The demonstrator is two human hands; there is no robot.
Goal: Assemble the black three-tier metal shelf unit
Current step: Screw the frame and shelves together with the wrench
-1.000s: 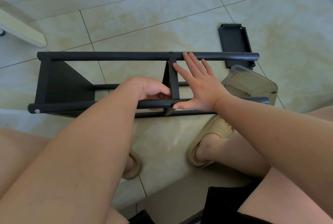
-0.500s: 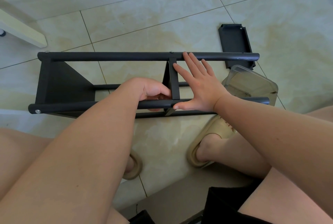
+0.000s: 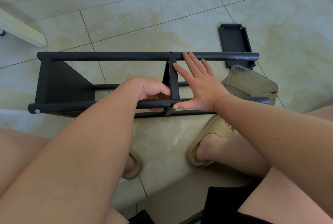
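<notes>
A: Has anything shifted over the last second?

B: Hardly. Your right hand stays spread wide and flat, fingertips on the far pole, thumb along the near pole, palm beside the middle shelf. Your left hand is still curled on the other side of that panel, down by the near pole. Whether it pinches a screw or a small tool, I cannot tell; the fingers hide it.

A: And the shelf unit itself?

B: It lies on its side on the tiled floor, in the same spot. The end shelf on your left is fixed between the poles, with screw heads showing at the pole ends. The middle shelf stands between the poles where your hands meet. The third shelf is loose on the floor, just past the far pole at the right end, partly under it.

A: So what does no movement tell you?

B: You look to be mid-fastening, bracing with the right while the left works at the joint on the near pole. Judging from this, the task is a bit past halfway, with one tier left.

A: Any risk?

B: The clear plastic box sits tight against the right end of the near pole, close by your foot in its sandal. Lifting the frame could tip it
</notes>
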